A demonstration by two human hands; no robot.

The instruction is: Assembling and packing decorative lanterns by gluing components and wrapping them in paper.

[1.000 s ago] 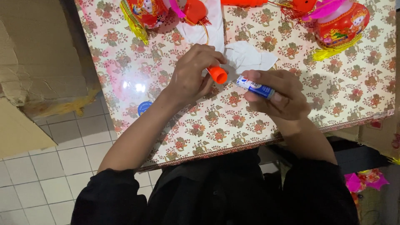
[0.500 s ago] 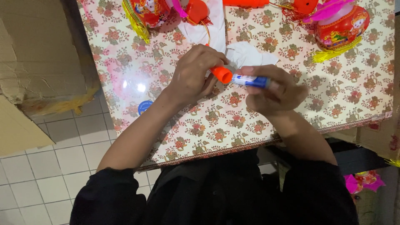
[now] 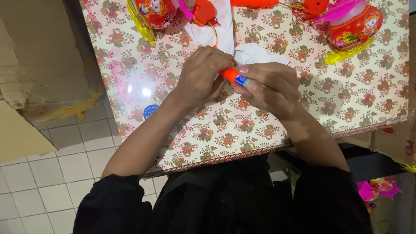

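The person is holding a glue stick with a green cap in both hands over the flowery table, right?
Not quite: the cap is orange, not green. The head view shows the glue stick with its orange cap, held between the left hand and the right hand over the flowery table.

Just the one view here, a head-worn camera looking almost straight down from above the person's own lap and dark sleeves. It faces the floral tabletop (image 3: 346, 112), close enough that the hands sit right in the middle of the frame. The tabletop's far side runs off the top edge, and the tiled floor (image 3: 52, 173) fills the lower left.
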